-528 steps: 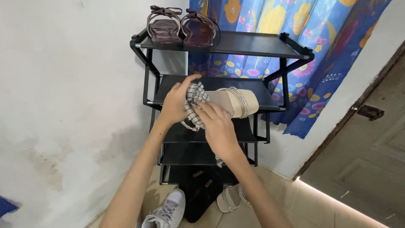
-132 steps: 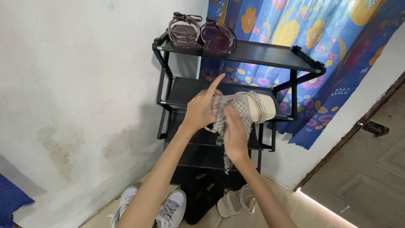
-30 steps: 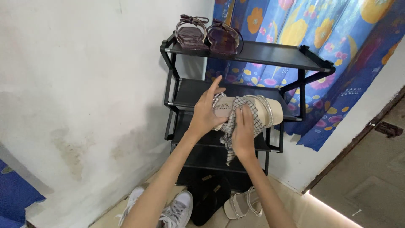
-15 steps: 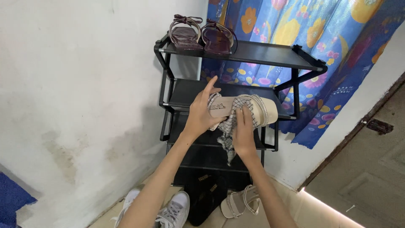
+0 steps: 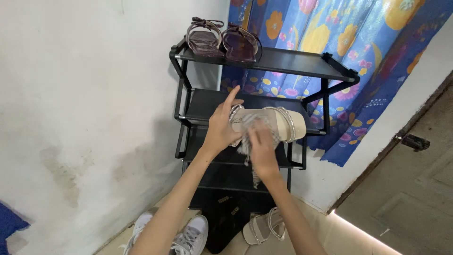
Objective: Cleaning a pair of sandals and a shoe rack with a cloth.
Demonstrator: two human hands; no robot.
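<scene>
Fingers (image 5: 225, 123) of left hand (image 5: 219, 132) clasp beige strappy sandal (image 5: 278, 123) heel, steadying it | right hand (image 5: 262, 150) presses checked cloth (image 5: 245, 141) on insole | black metal shoe rack (image 5: 283, 59) behind

Colours around my shoe rack

In my left hand (image 5: 219, 130) I hold a beige sandal (image 5: 271, 123) with silvery, glittering straps, and under my right hand (image 5: 262, 150) is a cloth (image 5: 246, 141) checked in white and dark grey. The rack (image 5: 292, 61) is plain black with small silver end caps. On its top shelf sit two dark maroon sandals (image 5: 222, 38). The curtain (image 5: 339, 42) is bright blue with yellow, orange and pink flowers and dots. The wall (image 5: 85, 94) is white, blotched grey-brown lower down. On the floor lie white sneakers (image 5: 188, 236), black slippers (image 5: 226, 222) and another beige sandal (image 5: 262, 226).
</scene>
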